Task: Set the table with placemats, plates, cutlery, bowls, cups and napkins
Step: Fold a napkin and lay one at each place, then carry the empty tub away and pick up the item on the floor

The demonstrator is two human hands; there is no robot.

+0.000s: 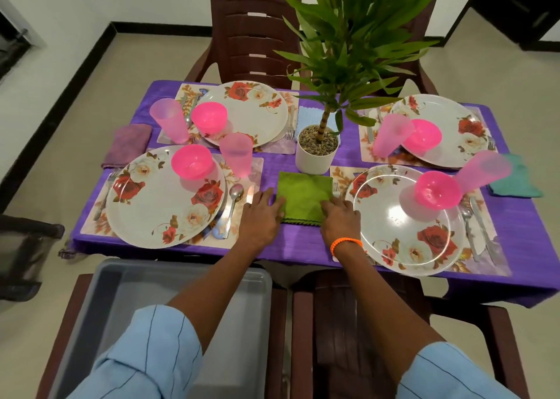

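A green napkin [304,196] was laid flat on the purple-covered bench [303,247], between the two near place settings and just in front of a white potted plant [315,153]. The left hand [263,214] was rested on the napkin's near left corner with relaxed, fairly straight fingers, and the right hand [339,217], an orange band at its wrist, was pressed flat on the near right corner; nothing was pinched by either. Four floral plates were set on patterned placemats, each with a pink bowl and a pink cup: the near left plate [165,197], the near right plate [404,220], the far left plate [242,112] and the far right plate [439,129]. A spoon [234,204] was seen beside the near left plate. A purple napkin [128,145] lay at the left edge, a teal napkin [515,180] at the right edge, and a light blue napkin [309,118] behind the plant. A grey tub [145,289] was set on a chair near the person.
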